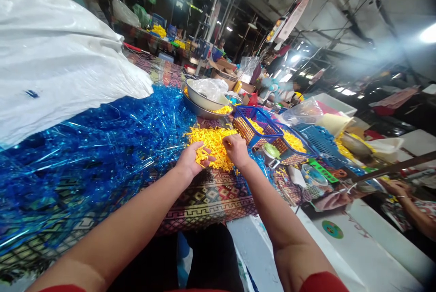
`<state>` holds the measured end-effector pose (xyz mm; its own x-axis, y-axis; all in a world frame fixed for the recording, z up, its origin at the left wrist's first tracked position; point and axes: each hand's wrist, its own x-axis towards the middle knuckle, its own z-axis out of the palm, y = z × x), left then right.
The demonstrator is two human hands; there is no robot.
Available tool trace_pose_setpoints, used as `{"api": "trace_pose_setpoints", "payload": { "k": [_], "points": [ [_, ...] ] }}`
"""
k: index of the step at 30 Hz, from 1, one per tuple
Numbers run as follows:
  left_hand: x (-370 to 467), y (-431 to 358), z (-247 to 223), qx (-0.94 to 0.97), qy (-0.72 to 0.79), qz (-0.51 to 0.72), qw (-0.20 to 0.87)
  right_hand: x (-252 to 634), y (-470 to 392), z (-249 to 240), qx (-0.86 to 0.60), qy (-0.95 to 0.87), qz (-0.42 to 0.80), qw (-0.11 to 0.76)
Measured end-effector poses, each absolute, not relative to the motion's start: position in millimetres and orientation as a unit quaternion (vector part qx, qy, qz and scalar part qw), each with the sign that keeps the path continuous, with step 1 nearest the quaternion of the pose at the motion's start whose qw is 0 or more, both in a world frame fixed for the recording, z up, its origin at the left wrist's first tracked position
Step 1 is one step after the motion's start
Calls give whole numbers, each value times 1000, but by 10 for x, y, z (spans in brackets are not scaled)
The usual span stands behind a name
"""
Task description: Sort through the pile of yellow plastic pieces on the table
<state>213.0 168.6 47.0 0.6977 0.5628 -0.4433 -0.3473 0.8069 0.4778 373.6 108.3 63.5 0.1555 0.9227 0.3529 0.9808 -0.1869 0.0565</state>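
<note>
A heap of small yellow plastic pieces (216,140) lies on a patterned cloth (204,196) in front of me. My left hand (193,159) is at the heap's left side, palm turned up, with several yellow pieces resting between its curved fingers and thumb. Over the right part of the heap, my right hand (236,149) has its fingers curled and pinched together; what sits in the pinch is hidden. Blue clear plastic pieces (102,155) spread in a large mass left of the heap.
A white sack (61,56) lies over the blue mass. Behind the heap stand stacked bowls (204,96). To the right are blue baskets (254,135) with yellow pieces, a green-lidded container (271,150) and a green plastic strip (323,171). Another person's arm (417,208) shows far right.
</note>
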Motion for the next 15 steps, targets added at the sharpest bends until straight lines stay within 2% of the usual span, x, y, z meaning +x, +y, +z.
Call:
{"api": "trace_pose_setpoints", "payload": {
  "k": [3, 5, 11, 15],
  "points": [
    [2135, 1689, 456, 162, 263, 249, 918, 3612, 1061, 687, -698, -685, -109, 179],
    [2134, 1702, 443, 158, 268, 256, 915, 3577, 1039, 694, -710, -676, -88, 177],
    [2124, 1742, 417, 179, 302, 289, 891, 3612, 959, 543, -784, -612, -102, -13],
    [2128, 1745, 400, 185, 300, 280, 893, 3656, 992, 424, -773, -623, -112, -38]
  ]
}}
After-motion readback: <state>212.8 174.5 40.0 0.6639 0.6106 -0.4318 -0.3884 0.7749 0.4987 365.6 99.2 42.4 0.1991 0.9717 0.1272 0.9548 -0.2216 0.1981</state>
